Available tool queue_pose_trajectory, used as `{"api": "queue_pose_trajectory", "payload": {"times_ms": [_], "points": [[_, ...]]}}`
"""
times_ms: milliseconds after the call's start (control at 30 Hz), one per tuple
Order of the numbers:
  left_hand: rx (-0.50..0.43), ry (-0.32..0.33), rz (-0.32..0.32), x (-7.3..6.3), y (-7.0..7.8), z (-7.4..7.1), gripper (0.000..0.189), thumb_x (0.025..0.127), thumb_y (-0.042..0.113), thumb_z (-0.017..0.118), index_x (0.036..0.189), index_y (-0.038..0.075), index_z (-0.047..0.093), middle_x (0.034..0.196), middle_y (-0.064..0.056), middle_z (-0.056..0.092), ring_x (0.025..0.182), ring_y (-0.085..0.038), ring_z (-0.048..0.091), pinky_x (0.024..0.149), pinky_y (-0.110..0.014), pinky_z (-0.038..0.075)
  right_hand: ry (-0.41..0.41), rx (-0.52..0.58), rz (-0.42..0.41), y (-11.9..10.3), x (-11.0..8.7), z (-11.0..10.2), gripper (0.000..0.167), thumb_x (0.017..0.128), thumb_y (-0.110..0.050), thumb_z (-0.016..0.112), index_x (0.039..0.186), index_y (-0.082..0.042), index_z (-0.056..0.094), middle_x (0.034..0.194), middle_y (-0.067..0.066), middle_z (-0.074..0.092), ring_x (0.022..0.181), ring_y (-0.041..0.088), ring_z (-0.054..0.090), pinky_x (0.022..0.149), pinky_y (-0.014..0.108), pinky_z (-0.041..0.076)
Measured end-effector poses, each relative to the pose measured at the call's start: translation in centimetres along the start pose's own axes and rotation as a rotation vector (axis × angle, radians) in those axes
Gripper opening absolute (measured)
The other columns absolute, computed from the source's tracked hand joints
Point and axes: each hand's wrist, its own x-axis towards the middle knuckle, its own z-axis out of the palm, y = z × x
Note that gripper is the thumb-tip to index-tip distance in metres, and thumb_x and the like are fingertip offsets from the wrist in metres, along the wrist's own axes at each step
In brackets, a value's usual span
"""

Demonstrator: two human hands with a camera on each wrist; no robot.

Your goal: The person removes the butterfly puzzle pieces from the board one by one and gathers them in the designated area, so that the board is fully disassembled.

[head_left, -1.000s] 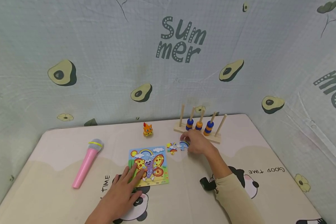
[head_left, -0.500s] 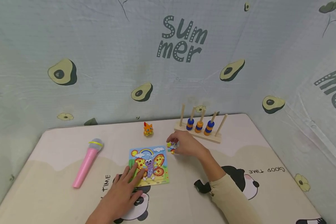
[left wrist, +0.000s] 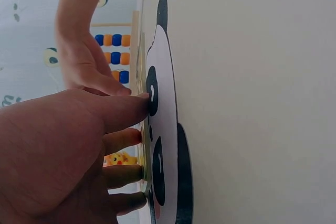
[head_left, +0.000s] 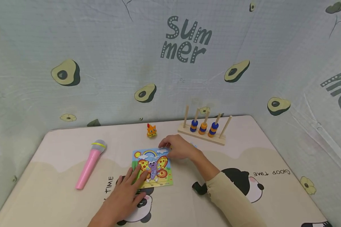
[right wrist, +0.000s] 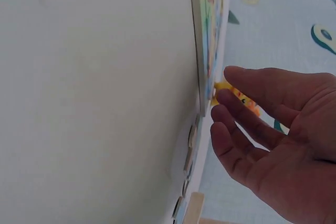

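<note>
A square butterfly jigsaw puzzle (head_left: 162, 181) lies flat on the table. My left hand (head_left: 123, 192) rests on its lower left part with the fingers spread; in the left wrist view those fingers (left wrist: 123, 174) touch the board's edge. Over the upper right corner is my right hand (head_left: 179, 147), its fingers bent. From the right wrist camera, the right hand (right wrist: 273, 124) has its thumb apart from loosely bent fingers, with nothing visible between them. Loose puzzle pieces (right wrist: 190, 150) lie beside the board, mostly hidden by the right hand in the head view.
A wooden peg counter (head_left: 201, 135) with blue and orange beads stands at the back right. Behind the puzzle sits a small orange toy animal (head_left: 152, 130). A pink toy microphone (head_left: 88, 167) lies to the left. The printed cloth wall (head_left: 110, 63) rises behind the table.
My right hand has moved left, from the loose pieces near the peg counter to the puzzle's upper right corner. The left hand has stayed on the board.
</note>
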Motion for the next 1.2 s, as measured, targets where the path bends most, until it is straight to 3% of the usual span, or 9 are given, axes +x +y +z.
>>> {"api": "queue_pose_trajectory", "payload": {"times_ms": [500, 1200], "points": [[0.01, -0.011, -0.008, 0.3, 0.0, 0.2, 0.069, 0.099, 0.033, 0.07, 0.161, 0.019, 0.042, 0.172, -0.016, 0.026, 0.158, -0.049, 0.021, 0.116, -0.079, 0.023, -0.011, -0.017, 0.008, 0.1, 0.7, 1.0, 0.04, 0.082, -0.005, 0.085, 0.12, -0.01, 0.075, 0.117, 0.005, 0.073, 0.111, 0.02, 0.066, 0.103, 0.039, 0.054], [0.02, -0.02, -0.019, 0.3, -0.1, 0.1, 0.069, 0.1, 0.033, 0.07, 0.161, 0.019, 0.041, 0.172, -0.016, 0.026, 0.157, -0.049, 0.02, 0.115, -0.08, 0.022, -0.024, -0.066, 0.047, -0.9, 0.8, 1.1, 0.041, 0.083, -0.004, 0.085, 0.122, -0.013, 0.075, 0.112, 0.004, 0.066, 0.103, 0.018, 0.059, 0.096, 0.034, 0.053]]}}
